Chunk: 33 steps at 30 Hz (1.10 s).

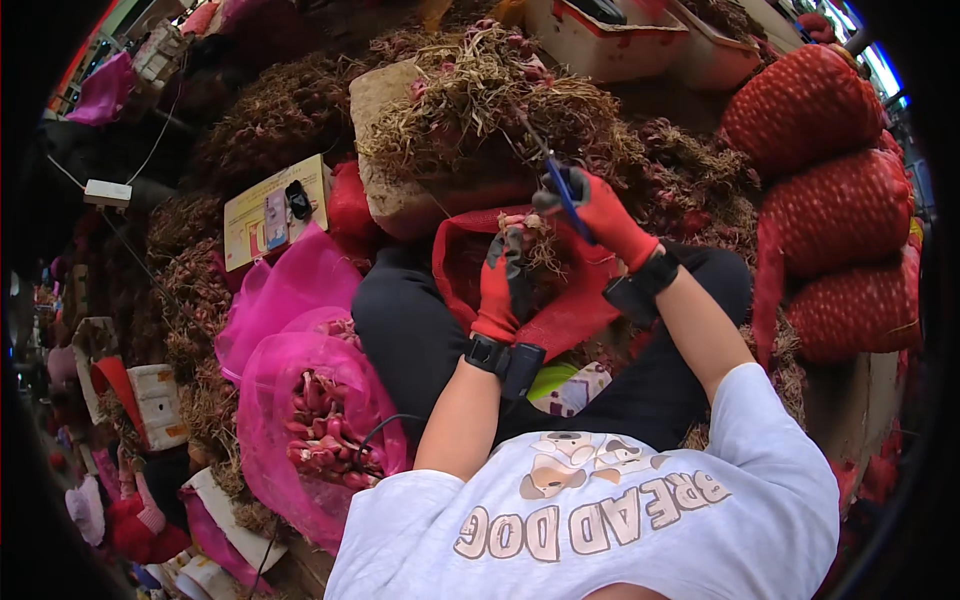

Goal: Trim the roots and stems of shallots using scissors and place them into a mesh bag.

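Observation:
My left hand (503, 283), in a red and dark grey work glove, is closed round a small bunch of shallots (518, 221) with dry roots and stalks hanging to the right. In a matching glove, my right hand (608, 215) grips blue-handled scissors (565, 197). Their blades point up and away, towards the dried shallot pile (470, 105), apart from the bunch. Below both hands a red mesh bag (450, 262) lies open between my knees. The pile rests on a pale block-like box (395, 190) just beyond it.
On the left, a pink mesh bag (262, 400) holds trimmed shallots (325, 430). A board (250, 215) with a phone (276, 222) lies behind it. Full red net sacks (805, 110) are stacked at right. White foam boxes (600, 45) stand at the back.

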Each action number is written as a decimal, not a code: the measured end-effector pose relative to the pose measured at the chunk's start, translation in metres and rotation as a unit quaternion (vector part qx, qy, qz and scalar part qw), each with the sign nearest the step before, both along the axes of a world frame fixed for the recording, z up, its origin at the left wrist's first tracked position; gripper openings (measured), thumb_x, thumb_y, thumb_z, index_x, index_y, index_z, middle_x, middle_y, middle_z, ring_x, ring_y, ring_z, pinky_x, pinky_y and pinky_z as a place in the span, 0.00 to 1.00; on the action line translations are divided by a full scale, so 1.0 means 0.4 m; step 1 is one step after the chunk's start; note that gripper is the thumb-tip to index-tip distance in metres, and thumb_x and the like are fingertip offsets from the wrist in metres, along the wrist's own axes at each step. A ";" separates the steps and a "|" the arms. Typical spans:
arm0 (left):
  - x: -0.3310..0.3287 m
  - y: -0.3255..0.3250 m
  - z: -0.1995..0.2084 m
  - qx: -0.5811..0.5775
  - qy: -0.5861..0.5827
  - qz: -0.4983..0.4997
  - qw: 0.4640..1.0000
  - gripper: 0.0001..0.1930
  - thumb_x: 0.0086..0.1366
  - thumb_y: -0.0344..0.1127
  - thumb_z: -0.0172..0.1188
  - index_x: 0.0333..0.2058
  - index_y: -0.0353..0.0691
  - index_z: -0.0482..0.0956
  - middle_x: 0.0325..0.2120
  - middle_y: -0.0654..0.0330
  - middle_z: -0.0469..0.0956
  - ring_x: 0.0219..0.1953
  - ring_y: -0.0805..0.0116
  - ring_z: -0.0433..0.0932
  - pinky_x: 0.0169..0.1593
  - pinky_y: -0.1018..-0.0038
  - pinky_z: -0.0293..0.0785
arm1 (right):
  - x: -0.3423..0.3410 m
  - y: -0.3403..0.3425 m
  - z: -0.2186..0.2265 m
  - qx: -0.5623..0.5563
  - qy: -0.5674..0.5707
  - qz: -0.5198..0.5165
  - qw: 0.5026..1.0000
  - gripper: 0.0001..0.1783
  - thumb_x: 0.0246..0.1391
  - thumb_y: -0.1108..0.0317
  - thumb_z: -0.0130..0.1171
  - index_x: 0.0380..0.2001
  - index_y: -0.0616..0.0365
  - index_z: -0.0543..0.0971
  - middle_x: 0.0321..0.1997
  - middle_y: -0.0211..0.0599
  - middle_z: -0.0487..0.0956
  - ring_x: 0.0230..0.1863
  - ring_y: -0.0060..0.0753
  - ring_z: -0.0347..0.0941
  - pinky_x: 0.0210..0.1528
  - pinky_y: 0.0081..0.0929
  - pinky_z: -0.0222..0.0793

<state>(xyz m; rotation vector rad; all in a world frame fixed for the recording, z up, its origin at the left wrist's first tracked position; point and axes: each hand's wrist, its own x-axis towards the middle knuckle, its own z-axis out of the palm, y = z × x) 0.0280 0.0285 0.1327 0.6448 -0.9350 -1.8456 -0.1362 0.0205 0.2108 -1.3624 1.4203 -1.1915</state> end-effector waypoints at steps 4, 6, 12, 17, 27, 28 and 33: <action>-0.031 0.049 0.026 -0.086 -0.086 -0.056 0.991 0.10 0.68 0.37 0.46 0.41 0.40 0.71 0.38 0.63 0.74 0.39 0.75 0.74 0.43 0.80 0.70 | -0.032 0.124 -0.151 0.038 -0.010 -0.010 0.999 0.19 0.46 0.65 0.64 0.41 0.62 0.75 0.33 0.33 0.79 0.32 0.23 0.75 0.34 0.23 0.72; -0.019 0.047 0.037 -0.287 -0.209 -0.055 0.933 0.06 0.66 0.33 0.47 0.39 0.39 0.70 0.38 0.63 0.72 0.38 0.74 0.72 0.46 0.79 0.68 | -0.047 0.173 -0.160 0.121 -0.263 -0.025 0.957 0.18 0.47 0.64 0.62 0.41 0.61 0.75 0.32 0.31 0.78 0.29 0.22 0.75 0.30 0.21 0.72; 0.032 0.014 -0.026 -0.267 -0.119 -0.007 0.956 0.10 0.69 0.37 0.44 0.40 0.38 0.70 0.40 0.62 0.69 0.42 0.73 0.69 0.50 0.77 0.64 | -0.047 0.242 -0.182 0.144 -0.340 -0.097 0.924 0.16 0.51 0.62 0.59 0.40 0.59 0.75 0.30 0.29 0.77 0.24 0.17 0.71 0.26 0.16 0.69; 0.007 0.040 -0.023 -0.104 -0.044 -0.104 0.988 0.13 0.70 0.41 0.43 0.43 0.38 0.70 0.40 0.62 0.70 0.42 0.74 0.69 0.49 0.75 0.67 | 0.031 0.258 -0.188 0.115 -0.343 -0.054 0.931 0.12 0.50 0.69 0.59 0.39 0.59 0.75 0.35 0.27 0.78 0.30 0.14 0.71 0.30 0.15 0.67; 0.036 0.060 -0.017 -0.186 -0.198 -0.248 0.930 0.14 0.69 0.36 0.44 0.49 0.36 0.66 0.45 0.60 0.72 0.44 0.67 0.72 0.46 0.71 0.70 | -0.035 0.230 -0.155 0.031 -0.118 0.042 0.992 0.12 0.47 0.70 0.55 0.37 0.62 0.76 0.33 0.32 0.79 0.35 0.19 0.72 0.39 0.20 0.68; 0.026 0.061 -0.005 -0.327 -0.252 -0.188 0.891 0.15 0.69 0.36 0.45 0.50 0.36 0.66 0.45 0.60 0.72 0.45 0.67 0.72 0.47 0.72 0.70 | -0.054 0.236 -0.176 -0.017 -0.150 0.037 0.988 0.12 0.48 0.69 0.56 0.37 0.62 0.77 0.34 0.32 0.79 0.36 0.20 0.73 0.41 0.20 0.68; 0.022 0.073 0.039 0.071 -0.005 -0.109 0.991 0.16 0.66 0.33 0.52 0.52 0.41 0.65 0.43 0.61 0.72 0.43 0.69 0.73 0.46 0.73 0.72 | -0.067 0.259 -0.105 0.052 -0.092 -0.072 0.992 0.15 0.54 0.62 0.58 0.40 0.62 0.75 0.33 0.30 0.78 0.32 0.22 0.73 0.36 0.22 0.68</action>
